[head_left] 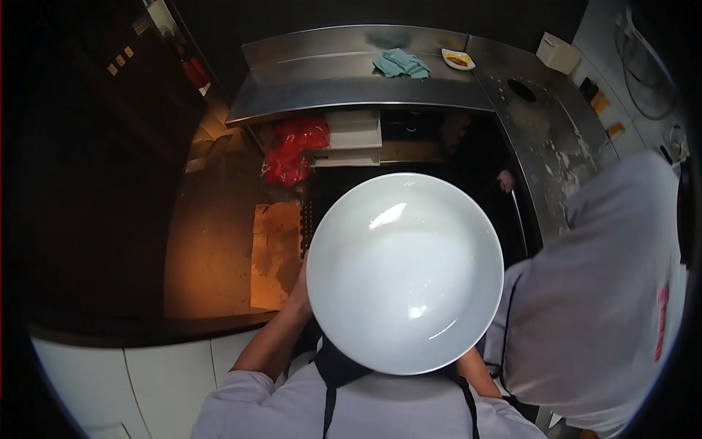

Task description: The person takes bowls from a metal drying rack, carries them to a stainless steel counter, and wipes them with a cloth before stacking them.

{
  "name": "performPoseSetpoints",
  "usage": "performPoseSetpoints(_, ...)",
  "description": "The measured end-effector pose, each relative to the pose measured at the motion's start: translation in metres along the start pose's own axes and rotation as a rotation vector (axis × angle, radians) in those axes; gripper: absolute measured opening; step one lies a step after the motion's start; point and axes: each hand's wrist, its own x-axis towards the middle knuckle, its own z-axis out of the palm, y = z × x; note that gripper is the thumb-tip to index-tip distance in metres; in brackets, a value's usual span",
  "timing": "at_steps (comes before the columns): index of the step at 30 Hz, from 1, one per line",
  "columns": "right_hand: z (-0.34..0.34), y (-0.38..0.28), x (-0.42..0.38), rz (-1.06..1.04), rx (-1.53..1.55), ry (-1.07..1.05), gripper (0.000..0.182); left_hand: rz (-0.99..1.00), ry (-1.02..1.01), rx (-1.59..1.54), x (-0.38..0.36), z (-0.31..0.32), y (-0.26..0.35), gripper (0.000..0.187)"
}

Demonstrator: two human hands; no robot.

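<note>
Steel counter (pixel 314 88) stands ahead of the fingers. One white bowl (pixel 406 274) is over both hands' fingers and hides them, so I cannot tell how they close; the left hand (pixel 303 279) is at its side. Beyond them are red bags (pixel 294 146), then a green cloth (pixel 401 64); to their right, a co-worker (pixel 585 307).

Comm. kitchen: s/s counter (pixel 314 82), food dish (pixel 461 67)
</note>
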Motion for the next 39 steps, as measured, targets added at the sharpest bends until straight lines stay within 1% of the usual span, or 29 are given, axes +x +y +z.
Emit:
performPoseSetpoints(3,0.028,0.0,0.067,0.01,-0.028,-0.007,0.077,-0.128,-0.292,-0.339,0.084,-0.034,-0.002,0.065)
performPoseSetpoints(5,0.043,0.006,0.112,0.013,-0.036,-0.025,0.076,-0.099,-0.153,-0.372,0.122,-0.038,0.018,0.071)
performPoseSetpoints(6,0.051,0.011,0.135,0.012,-0.039,-0.035,0.075,-0.111,-0.087,-0.39,0.138,-0.039,0.012,0.072)
performPoseSetpoints(9,0.07,0.038,0.209,0.014,-0.035,-0.074,0.073,-0.074,0.0,-0.285,0.195,-0.048,-0.014,0.077)
performPoseSetpoints(10,0.076,0.052,0.231,0.018,-0.029,-0.089,0.073,-0.018,-0.028,-0.18,0.214,-0.055,-0.037,0.077)
performPoseSetpoints(12,0.086,0.084,0.284,0.025,-0.018,-0.115,0.071,0.052,-0.012,-0.061,0.255,-0.061,-0.07,0.072)
performPoseSetpoints(13,0.091,0.102,0.313,0.029,-0.013,-0.128,0.071,0.065,0.032,-0.051,0.278,-0.061,-0.081,0.067)
performPoseSetpoints(15,0.104,0.137,0.377,0.018,0.016,-0.148,0.069,0.024,0.157,-0.144,0.318,-0.058,-0.123,0.057)
performPoseSetpoints(16,0.111,0.152,0.41,0.007,0.03,-0.158,0.069,-0.007,0.207,-0.18,0.343,-0.057,-0.144,0.057)
performPoseSetpoints(19,0.133,0.185,0.515,-0.058,0.185,-0.166,0.087,-0.099,0.314,-0.26,0.418,-0.05,-0.194,0.055)
performPoseSetpoints(20,0.137,0.207,0.544,-0.047,0.219,-0.194,0.089,-0.131,0.341,-0.273,0.441,-0.046,-0.207,0.055)
performPoseSetpoints(23,0.144,0.24,0.63,-0.029,0.225,-0.31,0.097,-0.204,0.411,-0.319,0.502,-0.035,-0.239,0.054)
performPoseSetpoints(27,0.152,0.272,0.7,0.035,0.216,-0.315,0.101,-0.281,0.465,-0.363,0.568,-0.026,-0.279,0.052)
performPoseSetpoints(31,0.159,0.295,0.754,0.044,0.145,-0.326,0.097,-0.317,0.485,-0.401,0.616,-0.022,-0.313,0.051)
performPoseSetpoints(34,0.166,0.304,0.784,0.183,0.06,-0.304,0.094,-0.332,0.485,-0.424,0.648,-0.022,-0.333,0.05)
performPoseSetpoints(36,0.17,0.303,0.8,0.217,0.01,-0.285,0.093,-0.336,0.482,-0.441,0.668,-0.022,-0.347,0.049)
performPoseSetpoints(39,0.17,0.296,0.82,0.083,0.0,-0.238,0.093,-0.349,0.468,-0.466,0.696,-0.02,-0.363,0.048)
